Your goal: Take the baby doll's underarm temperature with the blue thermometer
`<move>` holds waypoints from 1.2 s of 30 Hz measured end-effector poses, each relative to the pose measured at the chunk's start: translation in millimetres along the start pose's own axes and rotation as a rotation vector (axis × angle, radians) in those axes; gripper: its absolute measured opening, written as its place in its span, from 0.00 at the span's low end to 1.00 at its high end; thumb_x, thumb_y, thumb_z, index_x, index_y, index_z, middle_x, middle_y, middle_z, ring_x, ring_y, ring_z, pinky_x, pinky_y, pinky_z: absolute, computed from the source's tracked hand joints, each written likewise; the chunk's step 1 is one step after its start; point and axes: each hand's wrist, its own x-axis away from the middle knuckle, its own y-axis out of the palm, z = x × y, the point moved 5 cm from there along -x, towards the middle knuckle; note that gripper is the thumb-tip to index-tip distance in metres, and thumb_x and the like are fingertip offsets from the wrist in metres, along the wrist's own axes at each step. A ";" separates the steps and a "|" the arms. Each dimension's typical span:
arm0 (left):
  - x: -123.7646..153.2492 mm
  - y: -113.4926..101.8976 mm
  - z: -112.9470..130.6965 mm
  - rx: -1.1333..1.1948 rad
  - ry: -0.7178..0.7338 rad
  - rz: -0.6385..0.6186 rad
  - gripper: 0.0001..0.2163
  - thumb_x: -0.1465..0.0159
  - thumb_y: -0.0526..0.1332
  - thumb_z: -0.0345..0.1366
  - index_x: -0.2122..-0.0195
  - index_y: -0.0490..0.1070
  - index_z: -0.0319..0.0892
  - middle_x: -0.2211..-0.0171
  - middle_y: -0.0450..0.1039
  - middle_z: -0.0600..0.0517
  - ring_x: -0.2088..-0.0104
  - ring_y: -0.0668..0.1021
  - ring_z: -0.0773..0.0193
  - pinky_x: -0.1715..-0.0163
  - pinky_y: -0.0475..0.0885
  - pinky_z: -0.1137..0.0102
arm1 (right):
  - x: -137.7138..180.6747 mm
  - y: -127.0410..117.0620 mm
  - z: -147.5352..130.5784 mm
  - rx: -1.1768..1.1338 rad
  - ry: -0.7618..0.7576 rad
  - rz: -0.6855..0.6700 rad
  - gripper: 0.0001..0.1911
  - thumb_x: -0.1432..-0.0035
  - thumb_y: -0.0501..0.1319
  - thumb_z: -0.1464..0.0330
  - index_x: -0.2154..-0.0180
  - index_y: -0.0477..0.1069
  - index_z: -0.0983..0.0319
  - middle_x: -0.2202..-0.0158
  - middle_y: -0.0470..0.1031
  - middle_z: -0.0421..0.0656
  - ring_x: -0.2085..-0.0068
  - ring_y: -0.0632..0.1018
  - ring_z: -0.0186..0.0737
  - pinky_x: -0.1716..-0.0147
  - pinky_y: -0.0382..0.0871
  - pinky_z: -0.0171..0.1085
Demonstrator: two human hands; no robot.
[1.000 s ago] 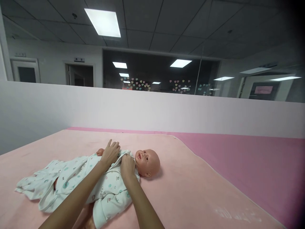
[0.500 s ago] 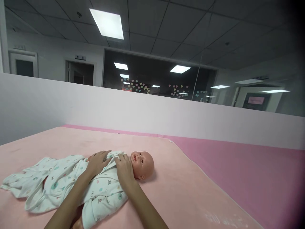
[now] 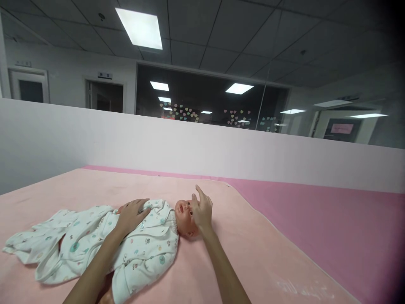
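Observation:
A baby doll [image 3: 182, 214] lies on its back on a peach-coloured mat, its head toward the right. It wears a white baby outfit [image 3: 152, 242] with small coloured prints, spread out to the left over its legs. My left hand [image 3: 131, 215] rests flat on the doll's chest, fingers stretched out over the cloth. Over the far right side of the doll's head is my right hand [image 3: 203, 210], fingers apart and holding nothing. It covers part of the head, and I cannot tell whether it touches it. One doll hand [image 3: 106, 297] shows at the lower edge.
The peach mat [image 3: 253, 249] lies over a pink padded surface [image 3: 316, 215]. A low white wall [image 3: 190, 143] runs along the back, with glass above it. Behind the glass are doors, ceiling lights and heart-shaped stickers.
My right hand has let go of the outfit's collar and moved right, up over the doll's head. My left hand has stayed on the chest.

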 end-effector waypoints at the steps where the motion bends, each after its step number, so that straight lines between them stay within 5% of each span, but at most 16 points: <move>1: 0.0 0.1 -0.3 0.003 0.002 0.004 0.18 0.40 0.50 0.44 0.51 0.65 0.48 0.51 0.69 0.51 0.50 0.68 0.54 0.52 0.59 0.59 | -4.6 -0.7 9.5 -0.071 0.075 -0.065 0.21 0.41 0.46 0.60 0.56 0.71 0.61 0.55 0.72 0.45 0.52 0.70 0.42 0.49 0.57 0.45; 5: 0.1 -0.5 -1.0 0.021 0.014 0.022 0.17 0.40 0.51 0.44 0.51 0.65 0.48 0.51 0.70 0.51 0.50 0.69 0.55 0.51 0.59 0.60 | -10.2 -5.2 29.5 -0.331 0.225 -0.194 0.31 0.43 0.43 0.50 0.76 0.75 0.61 0.72 0.77 0.45 0.65 0.76 0.41 0.58 0.65 0.40; 8: 0.1 -1.3 -1.1 0.041 0.017 0.032 0.17 0.40 0.51 0.44 0.51 0.65 0.48 0.51 0.70 0.52 0.50 0.69 0.56 0.51 0.59 0.61 | -8.4 -9.2 27.0 -0.434 0.205 -0.211 0.32 0.44 0.43 0.47 0.77 0.75 0.62 0.80 0.73 0.44 0.71 0.74 0.40 0.61 0.66 0.39; 12: -0.1 -1.6 -1.4 0.042 0.009 0.038 0.17 0.40 0.51 0.45 0.52 0.66 0.47 0.52 0.70 0.52 0.51 0.69 0.56 0.51 0.59 0.61 | -3.2 -8.9 15.5 -0.402 0.040 -0.297 0.26 0.44 0.48 0.49 0.62 0.74 0.60 0.66 0.75 0.44 0.60 0.73 0.41 0.55 0.63 0.40; 16: -0.4 -0.9 -2.5 0.035 0.009 0.045 0.18 0.40 0.51 0.45 0.52 0.66 0.48 0.52 0.70 0.52 0.51 0.69 0.56 0.51 0.59 0.61 | 1.6 -5.2 13.6 -0.364 0.023 -0.404 0.25 0.43 0.48 0.51 0.51 0.67 0.56 0.48 0.67 0.42 0.45 0.64 0.41 0.44 0.52 0.42; 20: -0.7 0.3 -4.3 0.031 0.018 0.046 0.18 0.41 0.51 0.46 0.51 0.65 0.48 0.52 0.70 0.52 0.51 0.69 0.56 0.51 0.60 0.61 | 6.6 0.1 12.7 -0.361 0.091 -0.543 0.26 0.42 0.45 0.50 0.59 0.74 0.58 0.56 0.74 0.42 0.50 0.70 0.42 0.43 0.51 0.44; 26: 0.3 -1.7 -2.6 0.027 0.008 0.042 0.18 0.40 0.50 0.46 0.51 0.66 0.47 0.51 0.69 0.51 0.51 0.69 0.56 0.51 0.59 0.60 | 6.7 -4.0 10.0 -0.377 0.057 -0.453 0.24 0.42 0.49 0.53 0.47 0.63 0.56 0.44 0.62 0.40 0.42 0.61 0.40 0.43 0.52 0.42; 30: 0.7 -3.3 -0.8 0.030 -0.007 0.030 0.18 0.41 0.51 0.45 0.51 0.66 0.47 0.51 0.69 0.51 0.50 0.69 0.55 0.50 0.59 0.60 | 8.3 0.5 14.2 -0.368 0.071 -0.503 0.22 0.42 0.48 0.54 0.57 0.72 0.58 0.52 0.71 0.42 0.47 0.67 0.42 0.46 0.57 0.43; 36: 1.2 -4.3 0.3 0.033 -0.005 0.027 0.18 0.40 0.50 0.45 0.50 0.65 0.48 0.50 0.69 0.51 0.50 0.68 0.55 0.50 0.59 0.61 | 7.9 -1.5 14.5 -0.390 0.057 -0.456 0.21 0.42 0.50 0.56 0.56 0.72 0.60 0.52 0.71 0.44 0.48 0.68 0.43 0.47 0.59 0.43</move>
